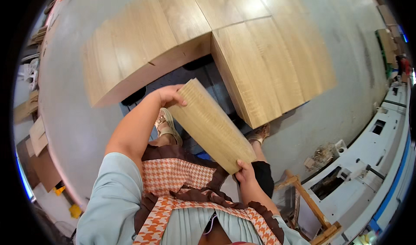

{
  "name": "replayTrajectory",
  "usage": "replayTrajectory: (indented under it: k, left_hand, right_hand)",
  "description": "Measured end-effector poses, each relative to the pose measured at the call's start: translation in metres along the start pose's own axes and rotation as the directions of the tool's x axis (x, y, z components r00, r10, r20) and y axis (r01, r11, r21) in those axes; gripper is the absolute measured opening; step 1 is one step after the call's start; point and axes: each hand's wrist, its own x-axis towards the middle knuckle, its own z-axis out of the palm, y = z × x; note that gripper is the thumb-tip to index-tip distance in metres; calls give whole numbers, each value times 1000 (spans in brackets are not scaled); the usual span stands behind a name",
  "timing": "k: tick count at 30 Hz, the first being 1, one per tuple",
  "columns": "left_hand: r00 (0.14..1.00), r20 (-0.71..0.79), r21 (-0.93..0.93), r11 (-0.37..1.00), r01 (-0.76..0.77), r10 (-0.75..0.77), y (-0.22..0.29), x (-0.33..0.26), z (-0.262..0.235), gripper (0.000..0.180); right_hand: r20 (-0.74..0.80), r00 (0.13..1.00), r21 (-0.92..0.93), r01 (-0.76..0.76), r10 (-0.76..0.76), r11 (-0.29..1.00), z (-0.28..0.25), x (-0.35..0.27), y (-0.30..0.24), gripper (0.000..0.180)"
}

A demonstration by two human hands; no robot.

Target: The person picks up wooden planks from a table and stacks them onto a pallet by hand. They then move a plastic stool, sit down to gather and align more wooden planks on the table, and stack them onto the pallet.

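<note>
I hold a light wood-grain plank slantwise in front of my body. My left hand grips its far left end, thumb on the wood-grain face. My right hand has hold of the near right end, the thumb over the edge and the other fingers mostly hidden behind it. Past the plank, stacks of similar planks stand on a dark pallet. One stack runs along the far left, another stack along the right. Between them the dark pallet shows, with the held plank in front of it.
My feet stand by the pallet, one in a light sandal. On the right runs a long white machine frame with openings, a wooden frame beside it. Loose boards lie at the left rim. Grey floor surrounds the stacks.
</note>
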Motion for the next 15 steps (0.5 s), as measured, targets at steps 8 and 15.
replayTrajectory:
  k: [8,15]
  left_hand:
    - [887,-193,135,884,448,-420,4,146,-91,44]
    - [883,-437,720,520,459,-172,40,177,-70,62]
  right_hand:
    - [-96,985,197,-124,146,972,-47,147,38,58]
    - [-74,995,-384,38,-71,923,-78,184,57,60]
